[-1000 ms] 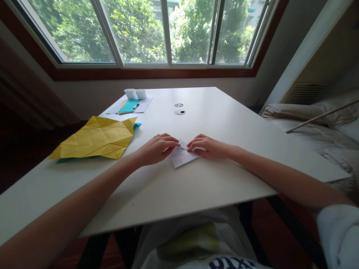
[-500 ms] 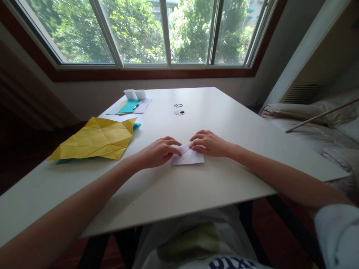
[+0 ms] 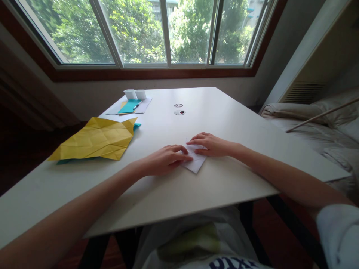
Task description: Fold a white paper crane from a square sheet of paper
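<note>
Paper (image 3: 196,164), small, white, folded, lies flat on table (image 3: 224,112) near the front edge, centre of the head view, one corner pointing to 6 o'clock. Left hand (image 3: 165,160) sits at 9 o'clock of paper, palm down, fingers stretched out flat, fingertips (image 3: 188,158) pressing on paper's left part; nothing pinched, just pressing. Right hand (image 3: 210,145) at 1 o'clock of paper, palm down, fingers loosely curled, tips resting on paper's upper edge; whether it pinches a flap or only presses, cannot tell. Both hands touching paper, fingertips nearly meeting over it.

Yellow sheet (image 3: 95,140), big and creased, lies at 9 o'clock of hands, well apart, with a teal sheet (image 3: 136,126) peeking out under it. At 11 o'clock, far side of table: teal card (image 3: 129,106) on white sheets, pen (image 3: 136,106) across it, two small white boxes (image 3: 135,93) just behind. Two round caps (image 3: 179,109) at 12 o'clock, mid-table. Window (image 3: 165,31) behind table, bedding (image 3: 316,123) at 3 o'clock.
</note>
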A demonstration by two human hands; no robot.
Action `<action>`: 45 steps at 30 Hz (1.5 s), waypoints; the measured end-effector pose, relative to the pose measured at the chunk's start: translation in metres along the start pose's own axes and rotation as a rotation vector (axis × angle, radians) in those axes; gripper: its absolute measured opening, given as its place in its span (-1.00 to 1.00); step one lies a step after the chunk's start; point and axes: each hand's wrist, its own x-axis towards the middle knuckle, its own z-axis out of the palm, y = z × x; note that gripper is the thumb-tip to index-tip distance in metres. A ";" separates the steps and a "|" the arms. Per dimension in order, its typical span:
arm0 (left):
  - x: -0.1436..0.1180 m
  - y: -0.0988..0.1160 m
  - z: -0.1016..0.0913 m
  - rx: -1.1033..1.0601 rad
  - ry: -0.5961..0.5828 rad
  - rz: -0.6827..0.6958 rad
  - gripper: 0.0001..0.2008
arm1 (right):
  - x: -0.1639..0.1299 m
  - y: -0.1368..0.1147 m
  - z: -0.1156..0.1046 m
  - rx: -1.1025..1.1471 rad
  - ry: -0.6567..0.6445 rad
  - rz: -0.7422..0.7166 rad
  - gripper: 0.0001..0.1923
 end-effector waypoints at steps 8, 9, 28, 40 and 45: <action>0.001 -0.005 0.005 0.035 0.010 -0.044 -0.61 | -0.010 0.023 -0.030 0.142 -0.061 0.266 -0.65; 0.001 -0.007 0.007 0.025 0.025 -0.053 -0.63 | -0.011 0.026 -0.033 0.162 -0.093 0.299 -0.65; -0.001 -0.011 0.007 0.167 0.041 -0.198 -0.68 | -0.007 0.020 -0.033 0.285 -0.120 0.484 -0.65; -0.001 -0.014 0.008 0.158 0.057 -0.185 -0.67 | -0.001 0.013 -0.023 0.328 -0.021 0.647 -0.50; -0.001 -0.015 0.010 0.146 0.079 -0.166 -0.68 | 0.003 0.005 -0.014 0.368 0.082 0.623 -0.60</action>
